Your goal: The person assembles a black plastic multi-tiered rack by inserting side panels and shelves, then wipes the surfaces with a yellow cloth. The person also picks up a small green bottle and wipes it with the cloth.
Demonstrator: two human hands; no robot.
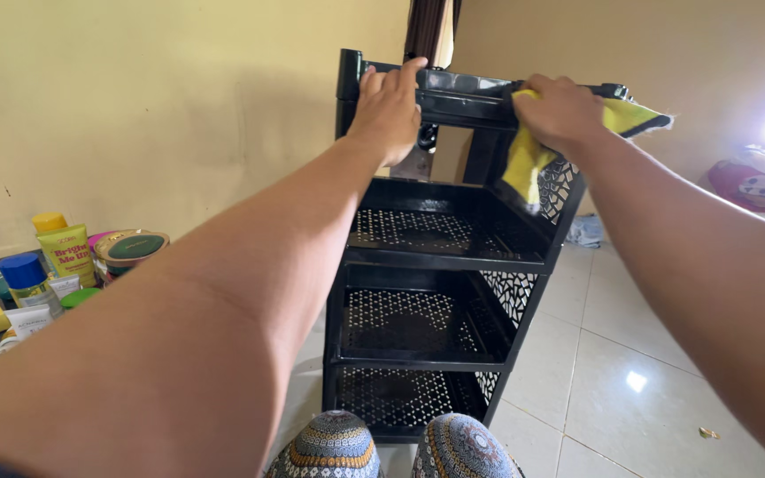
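**Operator:** While the head view holds steady, I read it like this: my left hand (389, 104) sits at top centre of the frame, fingers curled over the upper rail of the black plastic shelf rack (440, 292), gripping it as if to brace it. My right hand (560, 111), upper right of centre, is closed on a yellow cloth (526, 159) and presses it against that same top rail at its right corner.

**Partner:** Where does the cloth hang?

**Operator:** One end droops down the rack's right post toward the first tray; the other pokes out to the right, past the knuckles.

**Partner:** So how far along would you say the wiping is?

**Operator:** My guess is that the top rail is in hand now. All three perforated trays stand bare, filling the middle and lower centre of the frame. I can't tell from this view whether they have been wiped; no dust or streaks show either way. I judge the lattice side panels and trays as likely left to do.

**Partner:** And the things on the left?

**Operator:** Bottles and tubes (64, 252) cluster at the left edge on the floor by the yellow wall, well apart from the rack. Two patterned knees (396, 447) show at bottom centre, just before the lowest tray. White floor tiles (630, 381) fill the lower right.
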